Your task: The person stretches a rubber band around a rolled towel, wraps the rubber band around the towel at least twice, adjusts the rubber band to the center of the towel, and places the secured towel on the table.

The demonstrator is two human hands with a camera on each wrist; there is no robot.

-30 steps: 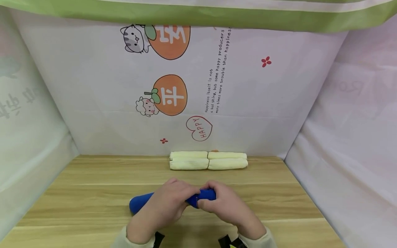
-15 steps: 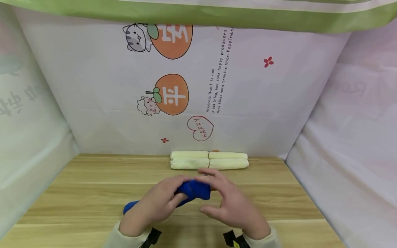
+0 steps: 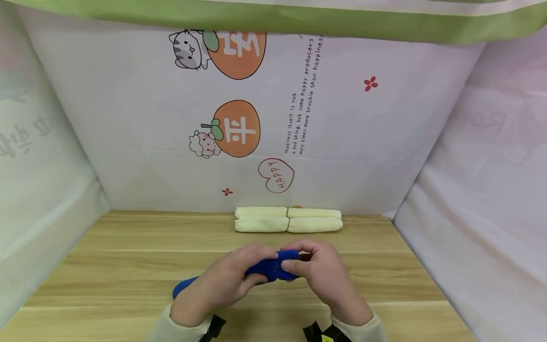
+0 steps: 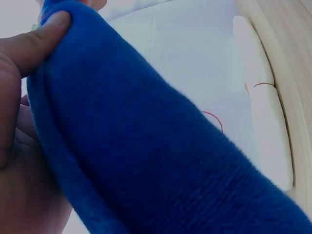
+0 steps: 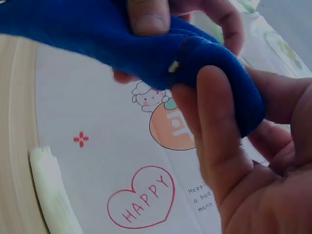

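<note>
A long blue rolled towel [image 3: 266,270] is held at a slant over the table, its left end lower and partly behind the left forearm. My left hand [image 3: 228,276] grips it near the middle; in the left wrist view the thumb presses on the blue cloth [image 4: 126,112]. Around the roll's right end my right hand [image 3: 326,273] curls its thumb and fingers. The right wrist view shows a thin dark elastic band [image 5: 174,67] with a small metal clasp round the towel, between the two hands' fingers.
Two pale yellow rolled towels [image 3: 262,224], each with a dark band round its middle, lie side by side against the printed white back cloth [image 3: 342,142]. White cloth walls flank the wooden table [image 3: 128,251]. A green-edged cloth [image 3: 273,21] hangs across the top.
Half a second ago my right hand was off the roll with spread fingers; now it grips the right end again. My left hand has kept its hold throughout.
</note>
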